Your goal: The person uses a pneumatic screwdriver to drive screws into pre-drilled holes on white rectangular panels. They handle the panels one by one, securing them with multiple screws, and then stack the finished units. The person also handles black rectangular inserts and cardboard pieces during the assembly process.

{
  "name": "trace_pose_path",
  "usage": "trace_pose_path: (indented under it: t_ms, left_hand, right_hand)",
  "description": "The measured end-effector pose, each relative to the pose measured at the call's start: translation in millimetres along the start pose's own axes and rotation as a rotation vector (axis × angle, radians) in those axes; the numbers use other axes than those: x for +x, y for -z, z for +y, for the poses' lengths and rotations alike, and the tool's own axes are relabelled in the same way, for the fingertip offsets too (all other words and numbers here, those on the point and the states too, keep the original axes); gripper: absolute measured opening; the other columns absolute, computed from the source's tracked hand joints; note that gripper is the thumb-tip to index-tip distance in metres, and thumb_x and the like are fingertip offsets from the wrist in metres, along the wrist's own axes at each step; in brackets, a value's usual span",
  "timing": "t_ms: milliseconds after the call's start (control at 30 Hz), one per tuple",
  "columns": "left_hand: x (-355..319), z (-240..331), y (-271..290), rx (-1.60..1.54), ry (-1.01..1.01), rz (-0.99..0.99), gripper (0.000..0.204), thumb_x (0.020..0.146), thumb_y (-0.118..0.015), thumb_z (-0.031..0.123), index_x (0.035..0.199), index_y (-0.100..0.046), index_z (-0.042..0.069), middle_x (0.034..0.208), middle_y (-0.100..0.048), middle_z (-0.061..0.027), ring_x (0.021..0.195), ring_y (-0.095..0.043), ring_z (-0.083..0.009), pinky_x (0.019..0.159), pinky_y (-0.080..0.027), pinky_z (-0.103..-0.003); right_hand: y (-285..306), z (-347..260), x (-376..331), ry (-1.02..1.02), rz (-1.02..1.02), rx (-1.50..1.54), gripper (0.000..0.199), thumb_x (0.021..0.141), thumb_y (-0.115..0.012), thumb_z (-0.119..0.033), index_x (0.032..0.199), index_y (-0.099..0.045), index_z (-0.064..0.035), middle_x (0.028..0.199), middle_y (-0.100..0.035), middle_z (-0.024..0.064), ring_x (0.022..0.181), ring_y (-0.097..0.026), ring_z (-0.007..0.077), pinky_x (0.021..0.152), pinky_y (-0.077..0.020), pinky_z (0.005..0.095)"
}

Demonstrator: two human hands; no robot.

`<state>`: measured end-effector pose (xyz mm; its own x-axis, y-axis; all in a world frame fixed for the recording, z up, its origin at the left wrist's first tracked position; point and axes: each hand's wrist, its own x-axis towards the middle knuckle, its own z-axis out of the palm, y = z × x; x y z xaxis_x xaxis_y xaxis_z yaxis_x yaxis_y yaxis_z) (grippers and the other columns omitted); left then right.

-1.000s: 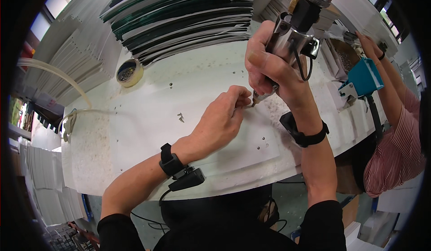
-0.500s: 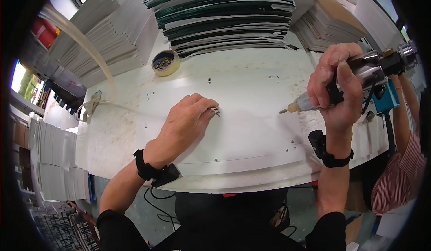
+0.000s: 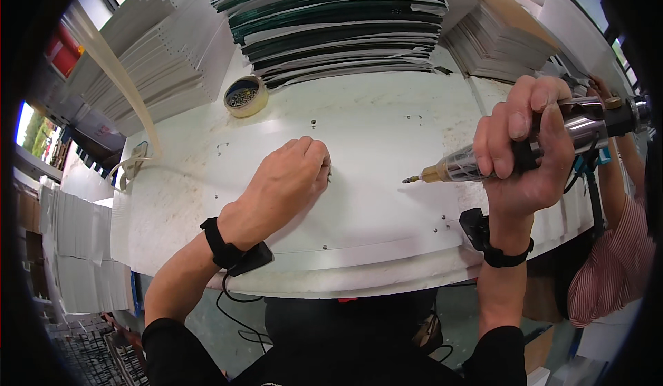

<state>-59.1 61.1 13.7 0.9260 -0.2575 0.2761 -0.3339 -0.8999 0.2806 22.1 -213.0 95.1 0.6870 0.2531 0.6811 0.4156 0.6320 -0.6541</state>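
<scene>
My right hand point(image 3: 528, 151) is wrapped round a power screwdriver point(image 3: 459, 165) with a clear and silver body. The tool points left, above a white panel point(image 3: 366, 213), with a small dark metal tip point(image 3: 409, 180). On the panel's left half rests my left hand point(image 3: 283, 186), its fingers pinched together. A bit of small metal hardware, seemingly screws, shows at its fingertips, mostly hidden by the fingers. Several small dark spots, holes or screw heads, dot the panel's edges. Behind my left hand stands a round tub point(image 3: 245, 97) of small metal pieces.
A tall stack of dark green and white sheets point(image 3: 338, 34) stands at the back of the worktable point(image 3: 179, 220). More stacked white panels point(image 3: 166, 61) rise at the back left. A pale hose point(image 3: 114, 61) hangs at the left. Another person's striped sleeve point(image 3: 615, 262) is at the right.
My right hand and the screwdriver have moved left and slightly down, bringing the tip nearer my left hand. The left fingers have curled, hiding more of the small hardware.
</scene>
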Motion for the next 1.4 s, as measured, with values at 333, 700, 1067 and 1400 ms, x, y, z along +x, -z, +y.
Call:
trace_pose_path:
  t_ms: [333, 700, 1067, 1400]
  left_hand:
    - [15, 12, 12, -0.617, 0.303, -0.156, 0.015, 0.093, -0.068, -0.001, 0.102, -0.056, 0.002, 0.099, -0.068, -0.0106, 0.084, -0.068, -0.0182, 0.075, -0.056, -0.031]
    - [-9, 26, -20, -1.642, 0.405, -0.135, 0.019, 0.1, -0.068, 0.003, 0.111, -0.053, 0.006, 0.105, -0.067, -0.0084, 0.097, -0.068, -0.0164, 0.089, -0.059, -0.031]
    - [-10, 31, -14, -1.601, 0.46, -0.184, 0.02, 0.1, -0.068, 0.003, 0.112, -0.053, 0.009, 0.106, -0.065, -0.0058, 0.095, -0.065, -0.0154, 0.088, -0.056, -0.033]
    - [1, 35, -26, -1.731, 0.389, -0.236, 0.019, 0.101, -0.067, 0.005, 0.114, -0.054, 0.007, 0.106, -0.065, -0.0053, 0.094, -0.065, -0.0155, 0.087, -0.055, -0.031]
  right_hand:
    - [7, -3, 2, 0.075, -0.046, 0.161, 0.019, 0.11, -0.043, -0.023, 0.109, -0.047, -0.0049, 0.089, -0.057, 0.008, 0.044, -0.045, 0.0113, 0.044, -0.0467, 0.0302]
    - [-9, 6, 4, 0.047, 0.023, 0.234, 0.021, 0.111, -0.04, -0.026, 0.11, -0.049, -0.0067, 0.088, -0.055, 0.0048, 0.046, -0.044, 0.011, 0.044, -0.0454, 0.0296]
    - [-13, 17, 1, 0.011, 0.038, 0.247, 0.023, 0.112, -0.039, -0.027, 0.111, -0.049, -0.0063, 0.088, -0.057, 0.0056, 0.044, -0.045, 0.0115, 0.042, -0.045, 0.0302]
    - [-9, 8, 17, -0.011, -0.087, 0.182, 0.02, 0.111, -0.042, -0.025, 0.108, -0.046, -0.0052, 0.086, -0.05, 0.0045, 0.047, -0.04, 0.008, 0.042, -0.0419, 0.0256]
